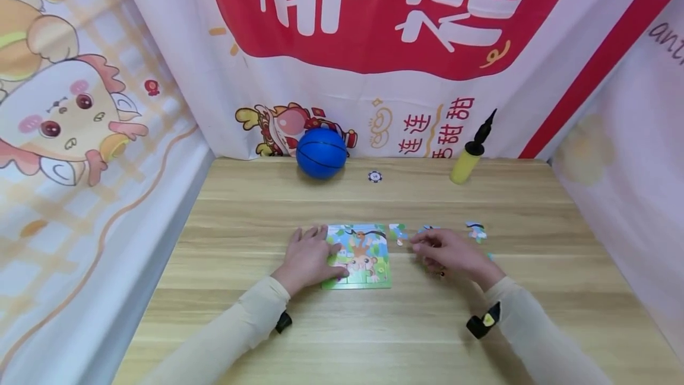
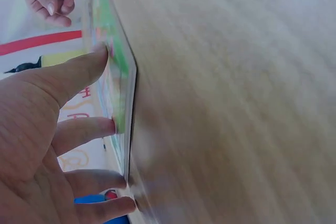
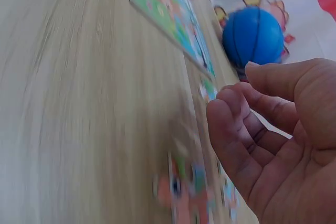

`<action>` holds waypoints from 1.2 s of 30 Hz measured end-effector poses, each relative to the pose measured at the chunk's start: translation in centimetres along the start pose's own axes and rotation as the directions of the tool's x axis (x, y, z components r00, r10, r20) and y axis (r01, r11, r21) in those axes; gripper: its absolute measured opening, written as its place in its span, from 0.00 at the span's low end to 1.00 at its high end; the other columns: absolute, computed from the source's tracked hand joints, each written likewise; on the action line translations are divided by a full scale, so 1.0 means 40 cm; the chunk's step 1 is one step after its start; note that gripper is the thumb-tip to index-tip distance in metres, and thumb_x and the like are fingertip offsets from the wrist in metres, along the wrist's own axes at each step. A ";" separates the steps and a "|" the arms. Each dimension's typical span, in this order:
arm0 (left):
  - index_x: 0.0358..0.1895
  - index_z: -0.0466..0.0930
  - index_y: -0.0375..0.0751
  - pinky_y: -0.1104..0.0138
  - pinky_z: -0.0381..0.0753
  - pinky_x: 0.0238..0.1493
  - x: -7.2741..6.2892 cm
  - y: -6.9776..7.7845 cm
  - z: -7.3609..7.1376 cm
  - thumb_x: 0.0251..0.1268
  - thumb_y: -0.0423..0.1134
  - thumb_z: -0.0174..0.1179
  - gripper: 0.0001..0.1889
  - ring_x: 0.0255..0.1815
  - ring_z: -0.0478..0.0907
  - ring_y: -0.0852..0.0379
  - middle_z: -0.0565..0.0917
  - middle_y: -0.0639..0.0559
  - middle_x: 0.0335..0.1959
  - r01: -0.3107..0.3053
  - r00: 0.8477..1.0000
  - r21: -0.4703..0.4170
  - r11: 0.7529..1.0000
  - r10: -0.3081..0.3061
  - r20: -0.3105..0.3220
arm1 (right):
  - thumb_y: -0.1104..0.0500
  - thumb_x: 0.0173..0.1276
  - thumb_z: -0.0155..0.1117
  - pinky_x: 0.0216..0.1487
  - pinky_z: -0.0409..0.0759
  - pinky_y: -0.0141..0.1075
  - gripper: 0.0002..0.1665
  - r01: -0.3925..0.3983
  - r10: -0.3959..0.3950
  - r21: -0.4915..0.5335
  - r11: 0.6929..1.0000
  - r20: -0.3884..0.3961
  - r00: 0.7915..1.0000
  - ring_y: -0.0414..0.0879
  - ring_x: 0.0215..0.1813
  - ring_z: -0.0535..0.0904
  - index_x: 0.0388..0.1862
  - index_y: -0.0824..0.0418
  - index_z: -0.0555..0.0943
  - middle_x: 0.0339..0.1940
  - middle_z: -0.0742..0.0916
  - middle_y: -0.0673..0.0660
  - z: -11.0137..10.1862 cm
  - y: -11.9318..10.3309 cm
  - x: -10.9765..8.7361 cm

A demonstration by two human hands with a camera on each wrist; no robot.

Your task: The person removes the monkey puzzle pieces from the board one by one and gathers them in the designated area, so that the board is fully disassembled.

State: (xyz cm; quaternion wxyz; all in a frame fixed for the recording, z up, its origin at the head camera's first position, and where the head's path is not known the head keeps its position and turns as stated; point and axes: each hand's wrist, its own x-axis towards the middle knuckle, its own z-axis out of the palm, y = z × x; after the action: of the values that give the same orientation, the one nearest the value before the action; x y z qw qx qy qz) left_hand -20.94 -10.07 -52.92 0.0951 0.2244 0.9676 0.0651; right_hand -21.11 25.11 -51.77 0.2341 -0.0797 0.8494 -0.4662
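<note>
A jigsaw puzzle board with a monkey picture lies flat on the table. My left hand rests at its left edge, thumb and fingertips touching it; the left wrist view shows those fingers spread out. To the right of the board, my right hand hovers above loose puzzle pieces. In the right wrist view its fingers are loosely bent, with a gap to the thumb and nothing between. One loose piece lies just off the board's right edge. Another piece appears blurred below the hand.
At the back stand a blue ball and a yellow hand pump with a black nozzle. A small round chip lies between them. Farther right is another puzzle piece. Printed cloth hangs behind the wooden table.
</note>
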 end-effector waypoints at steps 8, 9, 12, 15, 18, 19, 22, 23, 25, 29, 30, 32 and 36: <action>0.74 0.71 0.49 0.38 0.51 0.73 -0.018 -0.043 -0.008 0.51 0.75 0.65 0.50 0.78 0.51 0.33 0.59 0.37 0.78 0.015 0.999 -0.026 1.000 -0.016 -0.039 | 0.51 0.77 0.62 0.34 0.82 0.42 0.17 0.157 -0.148 -0.111 0.981 0.088 0.985 0.53 0.34 0.82 0.57 0.59 0.84 0.38 0.86 0.60 0.101 -0.094 0.072; 0.75 0.69 0.48 0.38 0.50 0.73 -0.019 -0.049 -0.007 0.51 0.76 0.64 0.51 0.79 0.49 0.33 0.57 0.37 0.79 0.022 0.999 -0.021 1.000 -0.022 -0.029 | 0.52 0.77 0.62 0.33 0.82 0.41 0.17 0.184 -0.172 -0.137 0.973 0.100 0.980 0.52 0.34 0.82 0.57 0.59 0.84 0.37 0.86 0.58 0.116 -0.106 0.082; 0.77 0.66 0.47 0.37 0.48 0.73 -0.020 -0.060 -0.001 0.52 0.78 0.61 0.53 0.79 0.46 0.33 0.54 0.36 0.80 0.018 1.000 -0.010 1.000 -0.018 0.006 | 0.54 0.77 0.62 0.34 0.80 0.39 0.16 0.253 -0.230 -0.210 0.944 0.129 0.965 0.48 0.34 0.82 0.57 0.59 0.84 0.37 0.87 0.53 0.157 -0.137 0.111; 0.77 0.66 0.48 0.37 0.47 0.74 -0.017 -0.067 0.005 0.52 0.79 0.60 0.54 0.79 0.45 0.33 0.53 0.36 0.80 0.013 1.000 -0.006 1.000 -0.013 0.026 | 0.56 0.77 0.62 0.36 0.80 0.38 0.18 0.304 -0.270 -0.267 0.914 0.156 0.950 0.44 0.34 0.81 0.61 0.61 0.83 0.37 0.87 0.49 0.197 -0.161 0.138; 0.77 0.66 0.51 0.37 0.44 0.74 -0.013 -0.072 0.009 0.50 0.80 0.60 0.54 0.80 0.44 0.34 0.52 0.37 0.81 0.028 0.999 -0.013 1.000 -0.028 0.032 | 0.57 0.77 0.62 0.34 0.80 0.36 0.22 0.328 -0.285 -0.317 0.890 0.175 0.943 0.41 0.29 0.80 0.65 0.65 0.80 0.34 0.86 0.48 0.231 -0.179 0.161; 0.77 0.66 0.52 0.37 0.43 0.74 -0.011 -0.073 0.009 0.49 0.81 0.60 0.54 0.80 0.43 0.34 0.51 0.37 0.81 0.032 0.999 -0.013 0.999 -0.032 0.034 | 0.57 0.77 0.62 0.32 0.79 0.35 0.22 0.328 -0.284 -0.345 0.879 0.174 0.943 0.39 0.27 0.79 0.65 0.65 0.79 0.32 0.85 0.47 0.241 -0.183 0.167; 0.77 0.67 0.54 0.37 0.41 0.74 -0.006 -0.075 0.007 0.48 0.81 0.60 0.54 0.80 0.42 0.34 0.51 0.37 0.81 0.041 0.999 -0.018 0.999 -0.040 0.033 | 0.58 0.77 0.61 0.27 0.79 0.35 0.22 0.311 -0.266 -0.383 0.870 0.167 0.949 0.39 0.19 0.77 0.65 0.65 0.80 0.26 0.84 0.46 0.259 -0.193 0.179; 0.76 0.67 0.54 0.37 0.41 0.74 -0.004 -0.075 0.006 0.48 0.81 0.61 0.54 0.80 0.42 0.33 0.51 0.37 0.81 0.040 0.999 -0.019 0.999 -0.040 0.031 | 0.58 0.77 0.60 0.25 0.79 0.35 0.21 0.303 -0.259 -0.384 0.872 0.163 0.952 0.39 0.17 0.77 0.65 0.65 0.80 0.24 0.84 0.46 0.262 -0.195 0.182; 0.76 0.68 0.54 0.37 0.40 0.74 -0.002 -0.074 0.003 0.47 0.81 0.61 0.54 0.80 0.41 0.33 0.52 0.37 0.81 0.039 0.999 -0.014 0.999 -0.039 0.029 | 0.59 0.78 0.59 0.23 0.79 0.36 0.19 0.295 -0.252 -0.387 0.874 0.158 0.955 0.40 0.14 0.76 0.63 0.63 0.82 0.22 0.85 0.46 0.265 -0.197 0.185; 0.75 0.69 0.55 0.37 0.37 0.74 -0.004 -0.072 -0.001 0.46 0.82 0.60 0.54 0.80 0.41 0.34 0.52 0.37 0.81 0.040 0.999 0.009 0.999 -0.041 0.031 | 0.58 0.78 0.59 0.26 0.79 0.35 0.17 0.309 -0.267 -0.390 0.868 0.158 0.951 0.40 0.17 0.78 0.59 0.62 0.84 0.23 0.85 0.46 0.267 -0.198 0.190; 0.75 0.69 0.55 0.37 0.37 0.74 -0.004 -0.071 -0.002 0.46 0.82 0.60 0.54 0.80 0.41 0.34 0.52 0.37 0.81 0.041 0.999 0.013 0.999 -0.041 0.032 | 0.58 0.78 0.59 0.27 0.80 0.35 0.16 0.311 -0.270 -0.393 0.865 0.158 0.950 0.40 0.18 0.78 0.59 0.62 0.84 0.24 0.85 0.46 0.268 -0.197 0.191; 0.75 0.70 0.54 0.37 0.37 0.74 -0.004 -0.070 -0.004 0.46 0.82 0.60 0.54 0.80 0.41 0.34 0.53 0.37 0.80 0.041 0.999 0.016 0.999 -0.041 0.033 | 0.58 0.78 0.60 0.29 0.80 0.35 0.15 0.314 -0.278 -0.394 0.864 0.147 0.949 0.39 0.20 0.79 0.58 0.61 0.84 0.26 0.85 0.45 0.268 -0.196 0.191; 0.74 0.71 0.53 0.37 0.37 0.74 -0.004 -0.071 -0.005 0.45 0.81 0.61 0.54 0.80 0.42 0.34 0.53 0.37 0.80 0.039 0.999 0.004 0.999 -0.039 0.033 | 0.57 0.77 0.61 0.30 0.81 0.37 0.11 0.296 -0.273 -0.347 0.890 0.113 0.955 0.40 0.24 0.80 0.52 0.57 0.85 0.29 0.84 0.45 0.263 -0.198 0.188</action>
State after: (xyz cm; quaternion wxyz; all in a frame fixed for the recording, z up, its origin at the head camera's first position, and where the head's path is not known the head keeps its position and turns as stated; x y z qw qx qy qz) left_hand -22.04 -12.66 -53.18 0.1117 0.2066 0.9703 0.0578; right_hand -23.42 10.15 -52.43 0.1704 -0.2590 0.8919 -0.3291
